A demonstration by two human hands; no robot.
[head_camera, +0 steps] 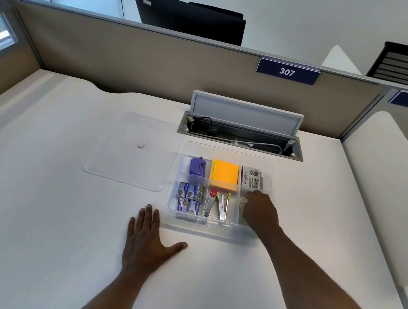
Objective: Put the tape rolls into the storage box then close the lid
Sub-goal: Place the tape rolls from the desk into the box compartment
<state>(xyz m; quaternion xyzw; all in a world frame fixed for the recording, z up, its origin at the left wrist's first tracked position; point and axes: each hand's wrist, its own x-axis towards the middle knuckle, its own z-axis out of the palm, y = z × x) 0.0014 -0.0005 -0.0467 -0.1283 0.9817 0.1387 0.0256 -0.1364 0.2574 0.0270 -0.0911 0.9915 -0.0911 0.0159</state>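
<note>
Right hand (259, 210) curls over a tape roll (243, 201) in the storage box (213, 230) lower-right compartment, left hand (147, 240) spread flat; next, fit the lid (130, 149) at frame centre-left.

1. The storage box (215, 230) sits on the desk (32, 209), just in front of the open cable tray (242, 136).
2. Its lid (130, 149) lies flat on the desk to the left, touching the box.
3. Inside, back row — hole punch (198, 166), sticky notes (225, 175), printed packet (252, 178).
4. Front row — staple boxes (189, 197), staplers (217, 206), then the right hand (259, 209).
5. The left hand (146, 243) lies flat before the box's left corner.
</note>
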